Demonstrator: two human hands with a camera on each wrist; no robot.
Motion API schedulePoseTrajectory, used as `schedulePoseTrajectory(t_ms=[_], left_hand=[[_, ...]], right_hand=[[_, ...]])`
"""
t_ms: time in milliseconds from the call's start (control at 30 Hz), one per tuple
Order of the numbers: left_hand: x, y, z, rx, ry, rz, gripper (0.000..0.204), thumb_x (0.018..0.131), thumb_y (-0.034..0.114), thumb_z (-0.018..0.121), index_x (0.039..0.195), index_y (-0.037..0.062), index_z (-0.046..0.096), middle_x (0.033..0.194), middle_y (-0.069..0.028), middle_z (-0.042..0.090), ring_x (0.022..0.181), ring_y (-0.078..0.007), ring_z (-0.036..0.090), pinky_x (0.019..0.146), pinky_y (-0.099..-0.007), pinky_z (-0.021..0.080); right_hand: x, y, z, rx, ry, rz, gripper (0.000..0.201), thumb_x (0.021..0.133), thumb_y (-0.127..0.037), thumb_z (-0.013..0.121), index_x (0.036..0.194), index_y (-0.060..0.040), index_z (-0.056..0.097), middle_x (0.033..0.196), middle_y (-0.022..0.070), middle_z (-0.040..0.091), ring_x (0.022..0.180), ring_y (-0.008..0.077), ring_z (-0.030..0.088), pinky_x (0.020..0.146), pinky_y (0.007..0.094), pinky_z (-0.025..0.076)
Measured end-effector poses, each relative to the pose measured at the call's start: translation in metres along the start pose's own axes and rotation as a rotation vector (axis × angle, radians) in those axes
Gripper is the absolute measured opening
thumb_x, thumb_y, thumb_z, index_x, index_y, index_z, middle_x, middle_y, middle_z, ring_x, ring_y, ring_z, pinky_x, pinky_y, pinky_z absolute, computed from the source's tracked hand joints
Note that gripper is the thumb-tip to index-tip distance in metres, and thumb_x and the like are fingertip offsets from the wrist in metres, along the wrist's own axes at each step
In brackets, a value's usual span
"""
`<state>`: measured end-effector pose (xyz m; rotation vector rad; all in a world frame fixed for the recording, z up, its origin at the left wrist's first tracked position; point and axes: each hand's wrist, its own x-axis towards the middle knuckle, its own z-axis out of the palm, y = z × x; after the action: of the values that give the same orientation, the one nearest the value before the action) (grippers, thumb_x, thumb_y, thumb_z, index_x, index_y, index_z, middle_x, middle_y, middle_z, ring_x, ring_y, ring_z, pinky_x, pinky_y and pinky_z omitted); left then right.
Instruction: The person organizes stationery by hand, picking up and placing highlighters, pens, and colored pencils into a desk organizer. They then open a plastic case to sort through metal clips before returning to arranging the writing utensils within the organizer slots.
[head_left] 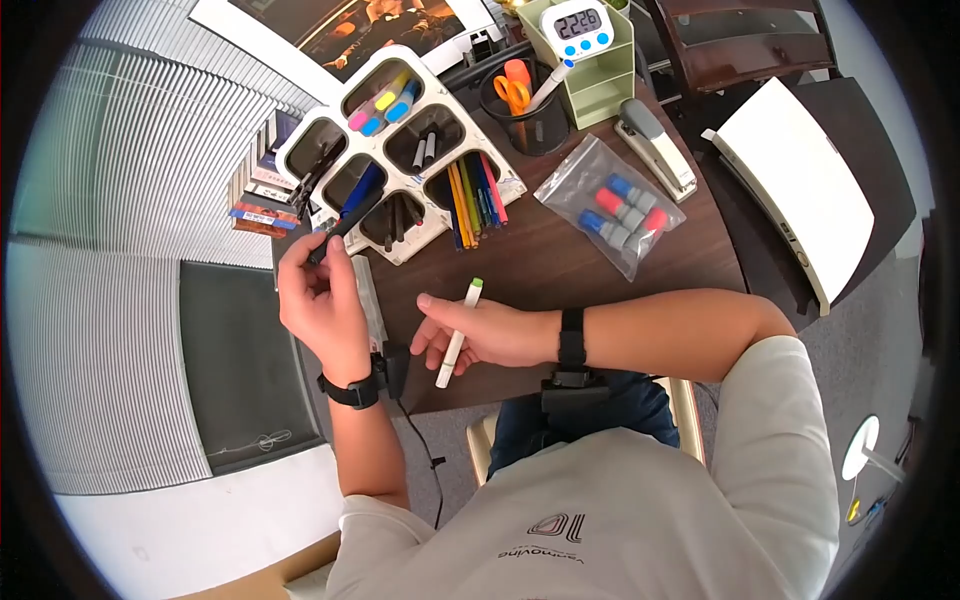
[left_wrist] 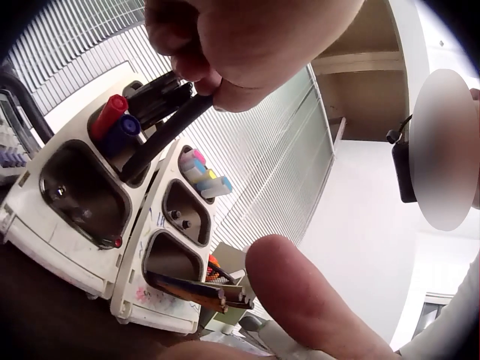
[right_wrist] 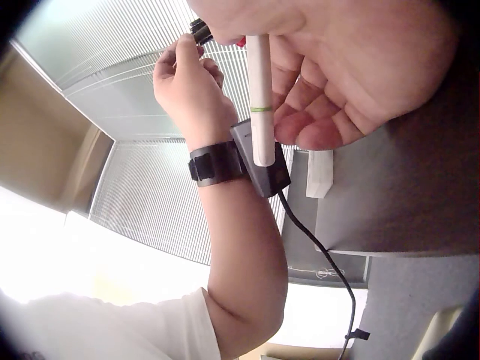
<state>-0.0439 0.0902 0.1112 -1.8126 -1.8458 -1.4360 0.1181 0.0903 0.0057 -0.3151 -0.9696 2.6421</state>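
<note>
My left hand [head_left: 325, 315] pinches a black pen or marker [left_wrist: 166, 135] by one end between thumb and fingers. Its other end reaches into a compartment of the white desk organizer [left_wrist: 64, 259], beside a red marker [left_wrist: 111, 112] and a blue marker [left_wrist: 124, 136]. Lower and to the right, my right hand [head_left: 490, 335] holds a white marker [head_left: 456, 345] with a green end, slanted across the fingers under the thumb. Highlighters [head_left: 385, 105] and colored pencils [head_left: 475, 205] stand in other compartments of the organizer.
A clear zip bag [head_left: 570, 190] of red and blue capped items lies right of the organizer, near a stapler [head_left: 655, 150]. Behind are a black mesh cup [head_left: 535, 135] with orange scissors and a digital timer [head_left: 580, 30]. Books [head_left: 265, 190] are stacked at the left.
</note>
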Motion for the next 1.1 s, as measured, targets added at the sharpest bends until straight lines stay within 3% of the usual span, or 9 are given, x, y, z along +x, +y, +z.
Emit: schedulePoseTrajectory(t_ms=[233,333,433,567,633,700,967,1033,1100], left_hand=[[0.020,-0.006,0.011,-0.025,-0.048,0.051,0.021,0.093,0.005,0.076,0.113,0.0006,0.070,0.094,-0.0053,0.069,0.067,-0.0075,0.058,0.060,-0.0225,0.048],[0.025,0.007,0.017,0.078,-0.277,-0.068,0.042,0.088,0.007,0.078,0.129,0.0034,0.067,0.106,-0.0102,0.072,0.066,-0.0112,0.062,0.062,-0.0253,0.051],[0.010,0.021,0.010,0.018,-0.274,-0.076,0.049,0.089,0.007,0.078,0.135,0.0047,0.064,0.107,-0.0101,0.072,0.066,-0.0104,0.061,0.061,-0.0248,0.049],[-0.027,0.016,-0.022,0.001,-0.290,-0.141,0.019,0.087,0.006,0.079,0.104,0.0025,0.069,0.094,-0.0051,0.068,0.063,-0.0086,0.055,0.057,-0.0246,0.045],[-0.047,0.010,-0.043,-0.016,-0.513,-0.145,0.014,0.086,0.005,0.080,0.087,0.0031,0.066,0.087,-0.0043,0.065,0.062,-0.0111,0.055,0.055,-0.0261,0.044],[-0.065,0.025,-0.051,0.009,-0.694,-0.123,0.015,0.085,0.003,0.081,0.085,0.0028,0.066,0.078,-0.0014,0.060,0.064,-0.0096,0.051,0.057,-0.0261,0.042],[-0.092,0.023,-0.056,-0.031,-0.614,-0.117,0.019,0.081,0.002,0.082,0.095,0.0016,0.070,0.081,-0.0032,0.058,0.067,-0.0099,0.052,0.056,-0.0251,0.040],[-0.081,0.006,-0.063,0.019,-0.404,-0.017,0.013,0.089,0.007,0.079,0.097,0.0014,0.070,0.085,-0.0055,0.066,0.069,-0.0124,0.060,0.062,-0.0253,0.046],[-0.072,0.004,-0.064,-0.184,-0.175,-0.346,0.008,0.097,0.007,0.071,0.097,-0.0009,0.070,0.086,-0.0029,0.066,0.073,-0.0063,0.056,0.065,-0.0224,0.043]], right_hand=[[0.000,-0.001,-0.001,0.003,-0.001,0.003,0.072,0.105,-0.067,0.041,0.111,-0.0015,0.069,0.093,0.0086,0.067,0.081,0.0151,0.062,0.076,0.0281,0.051],[0.000,-0.001,0.000,0.008,0.001,0.016,0.072,0.104,-0.068,0.042,0.111,-0.0017,0.069,0.093,0.0084,0.067,0.081,0.0152,0.062,0.076,0.0280,0.051],[-0.002,-0.004,0.002,0.016,0.006,0.013,0.072,0.104,-0.069,0.042,0.111,-0.0020,0.069,0.093,0.0082,0.067,0.080,0.0151,0.062,0.076,0.0278,0.051],[-0.001,-0.002,0.000,0.046,0.002,0.013,0.072,0.104,-0.069,0.043,0.109,-0.0023,0.069,0.094,0.0081,0.067,0.080,0.0148,0.062,0.075,0.0280,0.051],[0.000,0.001,0.000,0.065,0.015,0.008,0.072,0.104,-0.069,0.043,0.109,-0.0023,0.069,0.093,0.0077,0.067,0.080,0.0146,0.062,0.075,0.0280,0.051],[0.003,0.004,-0.001,0.082,0.028,0.004,0.071,0.104,-0.069,0.043,0.109,-0.0024,0.069,0.093,0.0072,0.067,0.080,0.0145,0.062,0.074,0.0281,0.051],[0.001,-0.003,-0.004,0.035,-0.091,0.029,0.064,0.108,-0.060,0.043,0.118,-0.0016,0.066,0.099,0.0054,0.065,0.089,0.0130,0.060,0.080,0.0297,0.050],[0.001,-0.005,-0.001,-0.021,-0.067,0.025,0.064,0.105,-0.062,0.048,0.117,-0.0014,0.065,0.098,0.0060,0.064,0.086,0.0131,0.059,0.077,0.0287,0.051],[0.000,-0.007,0.001,-0.072,-0.050,0.020,0.065,0.102,-0.063,0.053,0.116,-0.0012,0.063,0.097,0.0065,0.063,0.083,0.0131,0.059,0.074,0.0278,0.051]])
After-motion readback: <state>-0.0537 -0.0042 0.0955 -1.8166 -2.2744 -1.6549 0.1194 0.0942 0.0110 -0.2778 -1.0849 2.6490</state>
